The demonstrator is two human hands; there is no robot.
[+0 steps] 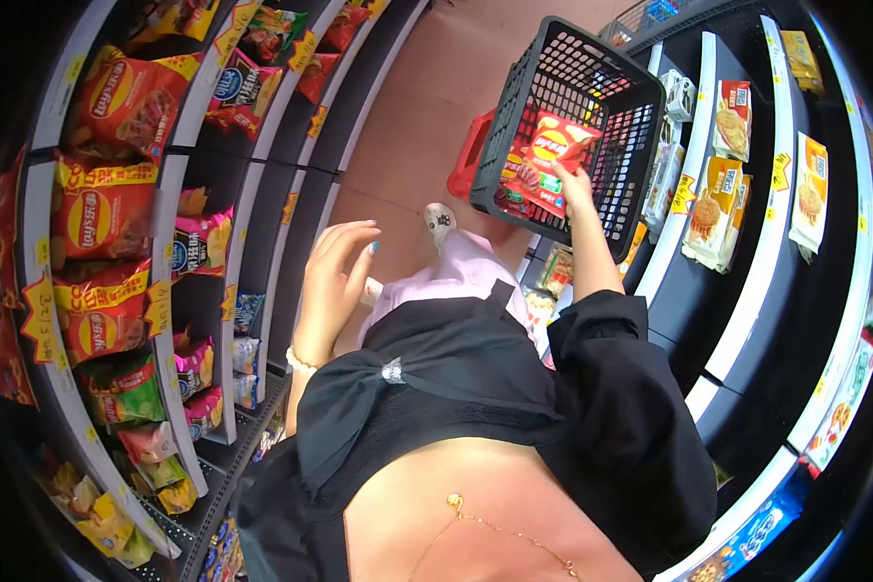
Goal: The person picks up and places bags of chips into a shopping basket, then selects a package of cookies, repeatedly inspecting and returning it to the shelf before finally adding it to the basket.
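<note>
From here I count two hands, left hand point(335, 276) and right hand point(574, 186); one black basket point(511, 97); one held chip bag point(555, 145); three big red Lay's bags point(102, 218) facing out; one necklace point(454, 501); one bracelet point(301, 364).

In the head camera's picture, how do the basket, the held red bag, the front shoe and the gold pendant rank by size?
Largest to smallest, as they look:
1. Black basket
2. Red bag in the right hand
3. Front shoe
4. Gold pendant
</note>
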